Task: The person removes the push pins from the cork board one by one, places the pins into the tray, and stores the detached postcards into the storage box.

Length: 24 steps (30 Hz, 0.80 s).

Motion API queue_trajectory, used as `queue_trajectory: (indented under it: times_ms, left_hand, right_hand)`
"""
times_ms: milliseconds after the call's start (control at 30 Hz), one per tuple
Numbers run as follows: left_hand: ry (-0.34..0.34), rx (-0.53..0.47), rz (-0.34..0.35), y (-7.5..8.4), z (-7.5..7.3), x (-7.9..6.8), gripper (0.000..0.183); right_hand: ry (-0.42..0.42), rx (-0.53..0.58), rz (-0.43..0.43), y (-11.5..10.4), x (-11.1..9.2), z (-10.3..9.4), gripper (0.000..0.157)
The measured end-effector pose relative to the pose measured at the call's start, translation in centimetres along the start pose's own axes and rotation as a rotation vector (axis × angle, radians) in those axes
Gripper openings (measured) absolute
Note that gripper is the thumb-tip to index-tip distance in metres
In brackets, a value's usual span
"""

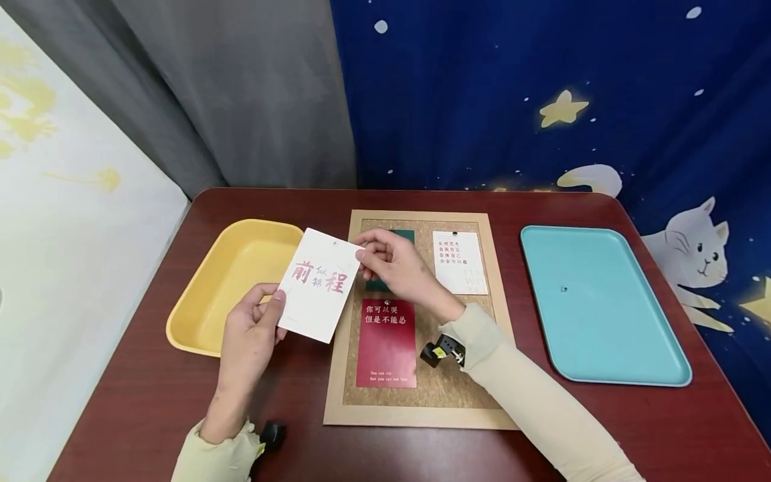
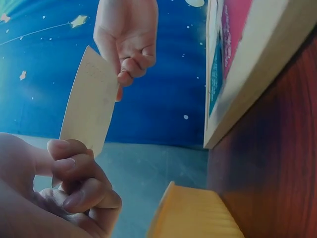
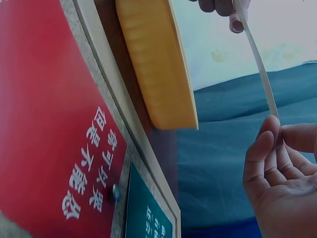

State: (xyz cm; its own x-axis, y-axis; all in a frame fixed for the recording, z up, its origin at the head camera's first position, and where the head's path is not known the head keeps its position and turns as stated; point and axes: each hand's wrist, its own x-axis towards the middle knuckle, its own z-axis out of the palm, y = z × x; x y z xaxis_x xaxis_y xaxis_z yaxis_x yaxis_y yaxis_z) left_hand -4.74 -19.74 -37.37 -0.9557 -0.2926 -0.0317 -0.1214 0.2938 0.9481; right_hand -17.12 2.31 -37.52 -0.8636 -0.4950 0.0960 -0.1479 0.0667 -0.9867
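A white card [image 1: 316, 286] with red and grey characters is held up between both hands, tilted, above the table near the corkboard's left edge. The left hand [image 1: 251, 329] pinches its lower left edge, thumb on the printed face. At the upper right corner, the right hand [image 1: 402, 268] pinches the card between thumb and fingers. Below it lies the corkboard [image 1: 458, 361] in its wooden frame. Pinned on the board are a red card [image 1: 387, 348], another white card [image 1: 460, 268] and a green card [image 1: 405, 235], partly hidden by the right hand.
A yellow bin [image 1: 205, 301] stands at the left, partly behind the left hand and card. On the right lies a turquoise tray [image 1: 608, 314] with a small pin [image 1: 563, 289] on it. Curtains hang behind the dark red table [image 1: 289, 428].
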Motion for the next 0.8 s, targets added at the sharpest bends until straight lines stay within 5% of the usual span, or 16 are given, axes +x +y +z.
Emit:
queue_trajectory:
  times_ms: [367,800]
  left_hand:
    - [0.064,-0.027,-0.074,-0.6,-0.7,0.3,0.028]
    - [0.176,0.041,-0.044,-1.1,-1.6,1.1,0.029]
  right_hand:
    - [-0.026,-0.038,-0.010,0.2,0.7,1.2,0.030]
    - [-0.031,0.021,-0.012,0.3,2.1,2.8,0.032]
